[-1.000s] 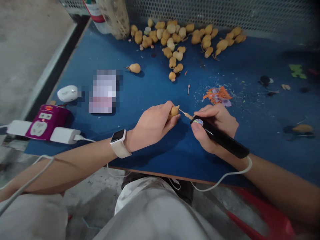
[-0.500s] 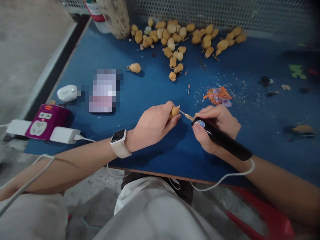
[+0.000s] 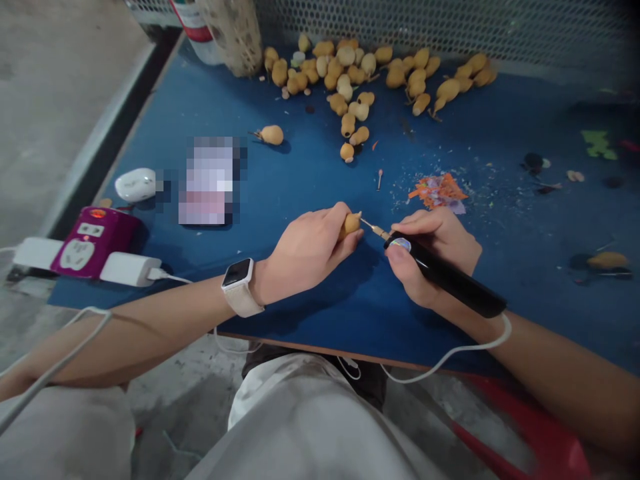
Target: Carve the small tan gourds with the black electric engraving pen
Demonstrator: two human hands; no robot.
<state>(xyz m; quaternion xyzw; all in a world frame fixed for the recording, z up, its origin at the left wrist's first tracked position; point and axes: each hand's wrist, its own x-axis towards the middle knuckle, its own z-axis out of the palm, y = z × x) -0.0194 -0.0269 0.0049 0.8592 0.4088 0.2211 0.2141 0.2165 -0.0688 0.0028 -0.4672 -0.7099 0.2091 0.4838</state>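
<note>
My left hand [image 3: 313,247] is closed round a small tan gourd [image 3: 352,225], whose stem end pokes out to the right between thumb and fingers. A black pen-shaped rotary tool [image 3: 450,277] lies in my right hand [image 3: 435,250], gripped near its front, with a white cable running from its back end. Its thin metal bit [image 3: 367,222] reaches the stem end of the gourd; whether it touches or goes in is too small to tell. Beyond my right hand lies a small heap of orange and purple scraps [image 3: 440,192], with pale crumbs around it.
Many small gourds [image 3: 345,67] are piled at the back against a perforated metal panel [image 3: 450,30]. One single gourd [image 3: 273,135] lies nearer. On the left are a blurred-out phone [image 3: 207,180], a white case [image 3: 136,185] and a purple power adapter [image 3: 95,241] with white plugs. A small loose bit [image 3: 380,179] lies mid-table.
Both hands keep nearly the same pose, with the gourd and the tool tip still together. The whole view has shifted very slightly.
</note>
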